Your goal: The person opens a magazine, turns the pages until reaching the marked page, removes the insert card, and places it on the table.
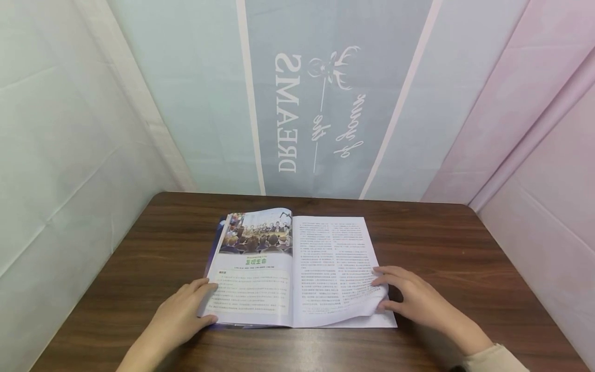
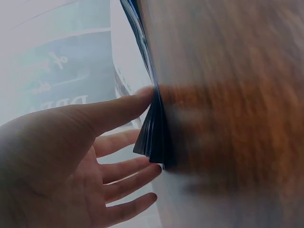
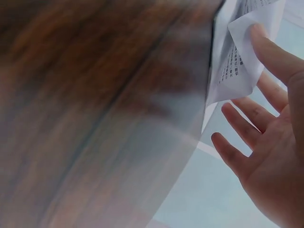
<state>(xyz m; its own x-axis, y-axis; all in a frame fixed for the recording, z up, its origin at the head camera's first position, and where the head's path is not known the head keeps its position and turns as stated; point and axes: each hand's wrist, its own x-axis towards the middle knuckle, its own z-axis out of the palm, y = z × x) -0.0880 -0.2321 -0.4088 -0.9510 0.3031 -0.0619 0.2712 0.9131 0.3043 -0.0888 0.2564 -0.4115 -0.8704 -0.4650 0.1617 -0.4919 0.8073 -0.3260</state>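
A magazine (image 1: 260, 294) lies spread out, with a colour picture and green heading on its left page and columns of print on its right page (image 1: 321, 263). At the left edge is my left hand (image 1: 181, 312). In the left wrist view its thumb presses the edges of the stacked pages (image 2: 151, 137), which fan out below it, with the other fingers beyond. My right hand (image 1: 418, 297) pinches the outer edge of the right page, whose lower corner curls up over the sheet beneath. In the right wrist view the thumb lies on the curled page (image 3: 244, 52).
The magazine rests on a dark brown wooden table (image 1: 465, 258). Behind it hangs a pale curtain (image 1: 209, 103) with mirrored white lettering and an antler motif. Light fabric walls (image 1: 60, 170) enclose the left and right sides.
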